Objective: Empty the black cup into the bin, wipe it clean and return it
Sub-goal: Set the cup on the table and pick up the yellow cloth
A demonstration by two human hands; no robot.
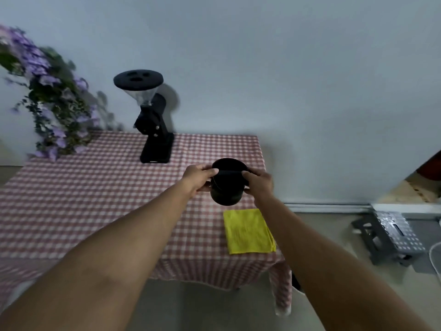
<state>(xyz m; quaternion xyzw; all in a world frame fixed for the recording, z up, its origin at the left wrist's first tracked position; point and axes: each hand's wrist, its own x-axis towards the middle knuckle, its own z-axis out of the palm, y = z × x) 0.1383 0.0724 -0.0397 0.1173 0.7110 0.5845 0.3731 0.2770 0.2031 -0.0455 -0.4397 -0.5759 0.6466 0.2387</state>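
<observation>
Fingers [211, 171] of the left hand [199, 179] and of the right hand [260, 183] curl round the black cup [225, 191] from either side, gripping it over the checked surface [95, 187] near its right edge. A yellow cloth [248, 231] lies just nearer the person, and a black grinder [155, 130] stands farther back.

Black grinder [152, 120] on checked tablecloth [95, 187]; purple flowers [50, 91], grey stool [389, 237].
</observation>
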